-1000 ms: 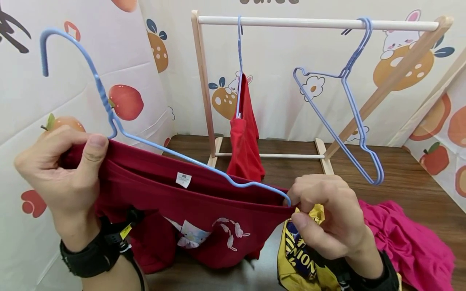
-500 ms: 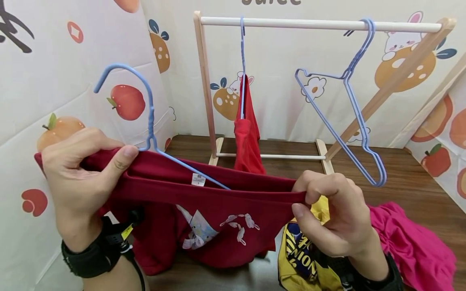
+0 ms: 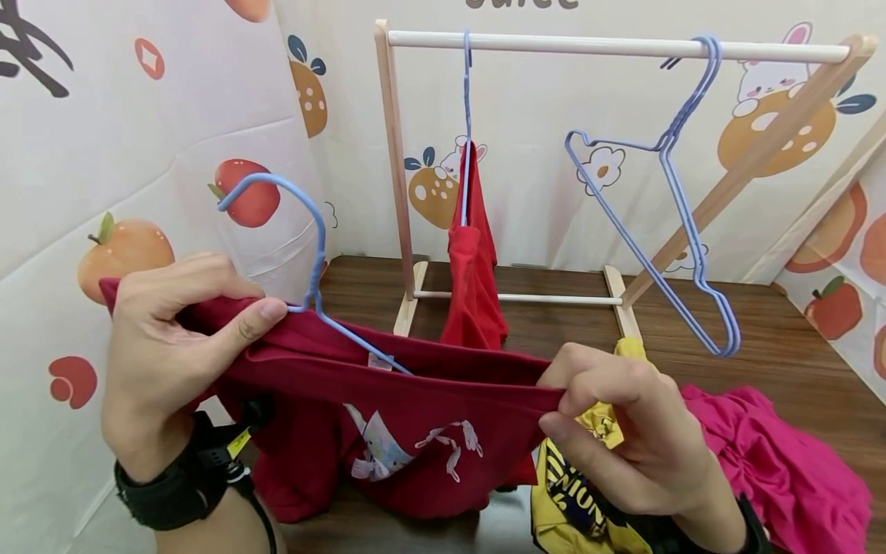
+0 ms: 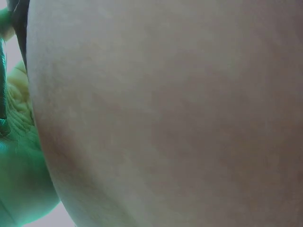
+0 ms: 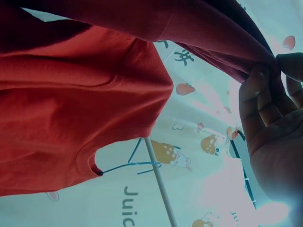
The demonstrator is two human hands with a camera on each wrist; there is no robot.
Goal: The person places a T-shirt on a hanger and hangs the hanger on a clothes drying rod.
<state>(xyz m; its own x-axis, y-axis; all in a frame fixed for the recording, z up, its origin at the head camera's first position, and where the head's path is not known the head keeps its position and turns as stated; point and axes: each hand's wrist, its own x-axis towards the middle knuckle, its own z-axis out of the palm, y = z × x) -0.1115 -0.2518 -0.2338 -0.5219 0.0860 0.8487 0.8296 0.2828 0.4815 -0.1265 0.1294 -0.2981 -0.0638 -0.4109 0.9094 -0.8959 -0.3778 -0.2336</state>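
Note:
A dark red shirt (image 3: 443, 438) with small white rabbit prints and a light patch hangs between both hands in the head view. My left hand (image 3: 166, 338) grips the left side of its stretched opening. A blue wire hanger (image 3: 321, 254) has its hook up by the left thumb; one arm emerges at the thumb, the other slopes into the opening, where its end is hidden. Whether the left fingers also hold the hanger is hidden. My right hand (image 3: 630, 431) pinches the opening's right end; the right wrist view shows those fingers (image 5: 258, 90) on the cloth. Bare skin fills the left wrist view.
Behind stands a rack with a white bar (image 3: 588, 46) and wooden legs. On it hang a red shirt (image 3: 474, 285) and blue hangers (image 3: 685, 208) at the right. Yellow cloth (image 3: 567, 508) and pink cloth (image 3: 782, 462) lie on the brown table (image 3: 747, 331).
The blue hanger has moved right and down, its right arm sinking into the shirt's opening. My left hand has shifted right; the right hand keeps its pinch on the edge.

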